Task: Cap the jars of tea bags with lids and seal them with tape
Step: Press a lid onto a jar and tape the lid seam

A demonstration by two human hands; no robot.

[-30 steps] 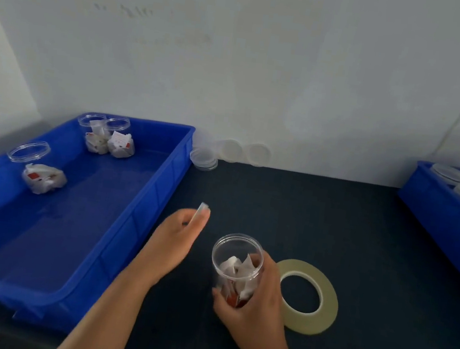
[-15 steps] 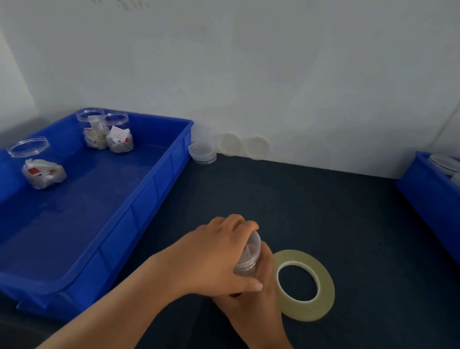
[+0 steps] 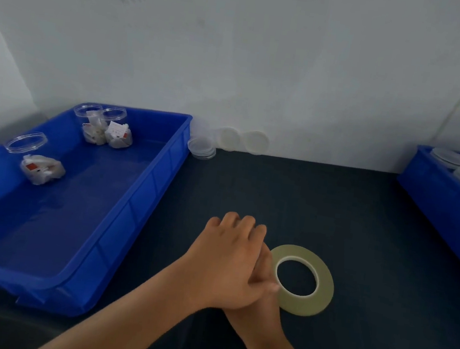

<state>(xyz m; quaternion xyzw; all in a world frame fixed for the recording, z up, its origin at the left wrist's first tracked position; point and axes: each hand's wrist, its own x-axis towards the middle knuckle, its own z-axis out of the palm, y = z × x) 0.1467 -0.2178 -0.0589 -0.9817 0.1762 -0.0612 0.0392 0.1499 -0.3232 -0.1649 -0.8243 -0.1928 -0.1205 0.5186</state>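
My left hand (image 3: 229, 262) lies over the top of the jar of tea bags, fingers curled down its far side, covering the lid. My right hand (image 3: 259, 307) grips the jar from the near right, mostly hidden under the left hand. Jar and lid are both completely covered by my hands. A roll of yellowish tape (image 3: 324, 292) lies flat on the dark table just right of my hands. Three open jars of tea bags stand in the left blue bin (image 3: 144, 192): one at the left (image 3: 34, 160) and two at the back (image 3: 92, 124), (image 3: 117, 130).
A small stack of clear lids (image 3: 201, 147) sits by the bin's back right corner. Two more lids (image 3: 229, 139), (image 3: 255, 142) lean against the wall. A second blue bin (image 3: 438, 207) with clear containers stands at the right edge.
My left hand brought a lid from mid-air onto the jar and now covers it fully. The right hand kept holding the jar.
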